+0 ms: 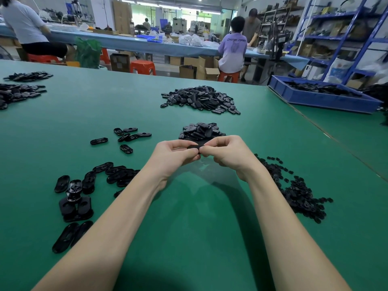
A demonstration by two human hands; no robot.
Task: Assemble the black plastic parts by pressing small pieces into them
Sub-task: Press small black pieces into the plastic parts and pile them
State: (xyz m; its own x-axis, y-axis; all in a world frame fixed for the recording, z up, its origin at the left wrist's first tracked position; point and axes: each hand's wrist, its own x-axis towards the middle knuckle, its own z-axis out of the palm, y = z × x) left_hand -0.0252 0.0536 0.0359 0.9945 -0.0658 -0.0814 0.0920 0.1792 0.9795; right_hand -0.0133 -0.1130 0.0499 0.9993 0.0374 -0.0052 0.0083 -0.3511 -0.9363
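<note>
Pinching the black part [195, 146] between both hands — left [172, 157], right [227, 154] — above the green surface [189, 206], just nearer you than the small pile [201, 131], press squarely until it seats.

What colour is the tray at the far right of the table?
Blue: the tray, seen in the head view, holds black parts.

Bare mat [189, 206] btwn forearms; part piles [298, 190] flank.
</note>
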